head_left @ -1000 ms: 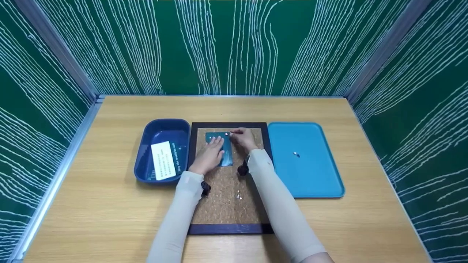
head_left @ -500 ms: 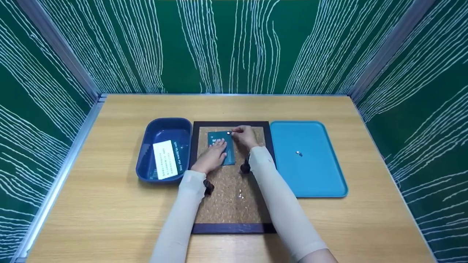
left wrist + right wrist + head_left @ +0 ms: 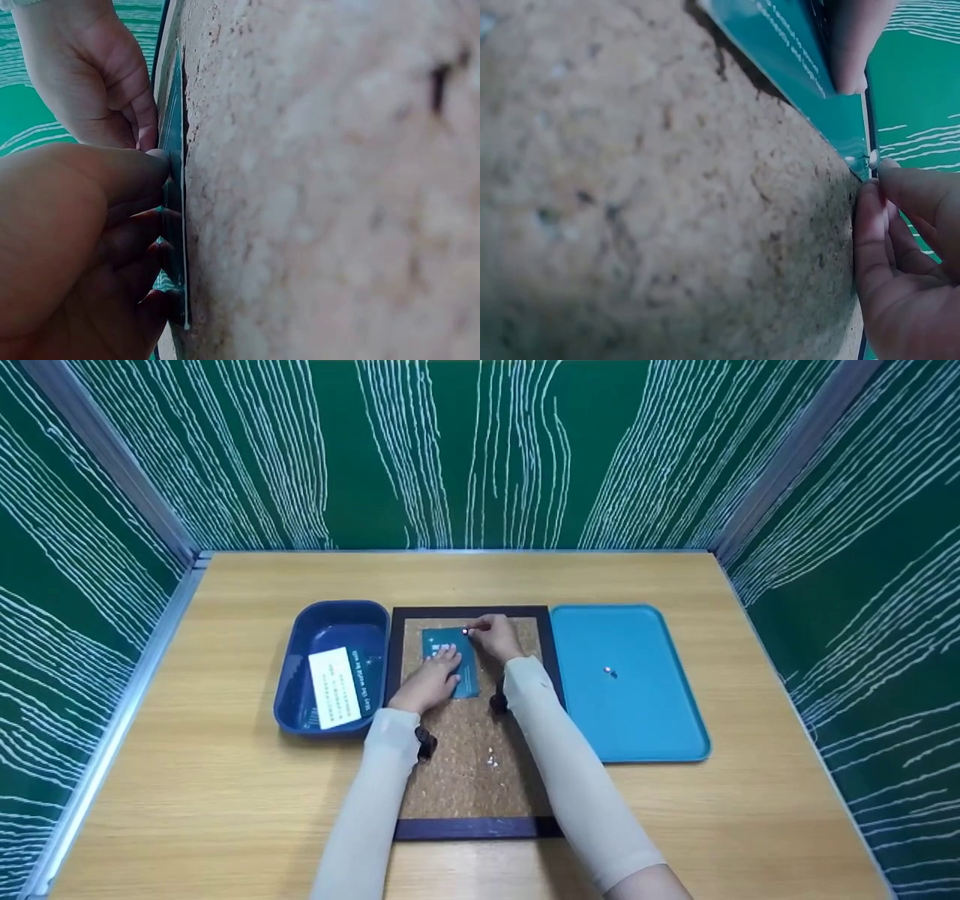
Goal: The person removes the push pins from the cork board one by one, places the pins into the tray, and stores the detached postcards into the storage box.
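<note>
A green card [image 3: 466, 675] with white print lies on the upper part of a dark-framed cork board [image 3: 450, 780]. My left hand [image 3: 431, 682] presses on the card with fingers spread; in the left wrist view its fingertips [image 3: 156, 255] meet the card's face. At the card's upper right corner stands a small pale push pin [image 3: 874, 159]. My right hand [image 3: 499, 639] has its thumb and forefinger at this pin, the thumb tip [image 3: 891, 166] against its head and the forefinger bent by the card's corner.
Left of the board stands a blue bin [image 3: 289, 690] holding a white and green printed card [image 3: 335, 686]. A turquoise tray [image 3: 637, 720] on the right bears small pins [image 3: 610, 671]. Several clear pins [image 3: 491, 757] sit on the lower cork. Green patterned panels [image 3: 517, 457] enclose the table.
My right fingertips have moved slightly left, from just beside the pin onto it. The left hand stays on the card, and the view has shifted a little.
</note>
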The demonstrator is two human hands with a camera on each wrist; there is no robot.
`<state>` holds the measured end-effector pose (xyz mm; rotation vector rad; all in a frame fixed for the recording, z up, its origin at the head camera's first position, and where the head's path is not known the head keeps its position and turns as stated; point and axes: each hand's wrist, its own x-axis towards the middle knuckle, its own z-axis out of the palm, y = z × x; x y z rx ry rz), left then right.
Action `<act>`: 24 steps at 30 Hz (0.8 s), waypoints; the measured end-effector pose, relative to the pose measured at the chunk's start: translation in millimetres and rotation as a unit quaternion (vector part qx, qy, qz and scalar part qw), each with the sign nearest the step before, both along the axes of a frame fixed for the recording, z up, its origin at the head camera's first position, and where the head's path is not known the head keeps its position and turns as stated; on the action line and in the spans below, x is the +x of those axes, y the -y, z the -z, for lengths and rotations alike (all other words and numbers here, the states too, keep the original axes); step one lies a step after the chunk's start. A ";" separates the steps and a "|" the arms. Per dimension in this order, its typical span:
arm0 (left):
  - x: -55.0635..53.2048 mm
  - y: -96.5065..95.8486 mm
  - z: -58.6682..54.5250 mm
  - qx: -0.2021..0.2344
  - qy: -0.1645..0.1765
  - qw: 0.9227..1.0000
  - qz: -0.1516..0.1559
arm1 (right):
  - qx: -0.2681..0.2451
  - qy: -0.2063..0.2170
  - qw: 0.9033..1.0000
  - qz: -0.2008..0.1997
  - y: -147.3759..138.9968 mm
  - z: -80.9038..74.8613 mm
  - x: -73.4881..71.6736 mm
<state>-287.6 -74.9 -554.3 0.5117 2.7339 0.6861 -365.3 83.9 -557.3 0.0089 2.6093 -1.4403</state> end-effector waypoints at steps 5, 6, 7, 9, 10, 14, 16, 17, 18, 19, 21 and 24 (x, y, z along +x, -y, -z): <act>-0.6 0.6 0.3 0.002 0.001 1.000 -0.003 | 0.002 -0.001 1.000 -0.001 2.8 3.4 -1.3; -0.7 0.6 0.4 0.003 0.000 1.000 -0.003 | 0.001 -0.002 1.000 -0.001 3.4 3.9 -1.6; -0.8 0.5 0.3 0.002 -0.002 1.000 -0.003 | 0.003 -0.003 1.000 0.000 4.0 4.1 -1.8; -1.0 0.2 0.0 0.003 -0.004 1.000 -0.002 | 0.005 -0.008 1.000 0.000 4.8 4.1 -2.3; -1.0 0.0 0.0 0.004 -0.006 1.000 -0.001 | 0.006 -0.011 1.000 0.000 5.2 4.2 -2.2; -1.3 -0.4 0.0 0.006 -0.011 1.000 0.002 | 0.006 -0.014 1.000 0.003 6.5 3.5 -2.1; -1.4 -0.2 0.0 0.005 -0.010 1.000 0.000 | 0.004 -0.013 1.000 0.005 7.1 3.1 -2.0; -1.4 0.0 0.1 0.005 -0.009 1.000 -0.002 | 0.008 -0.014 1.000 0.005 7.5 2.8 -2.0; -1.5 0.1 0.3 0.005 -0.007 1.000 -0.003 | 0.013 -0.016 1.000 0.004 7.8 2.7 -2.1; -1.5 0.1 0.4 0.005 -0.005 1.000 -0.004 | 0.016 -0.016 1.000 0.004 8.2 2.7 -1.9; -1.7 0.3 1.2 0.005 0.000 1.000 -0.004 | 0.025 -0.020 0.999 0.003 8.9 2.9 -1.8; -1.7 0.5 2.4 0.006 -0.002 1.000 -0.003 | 0.032 -0.019 0.999 0.005 9.7 4.0 -1.6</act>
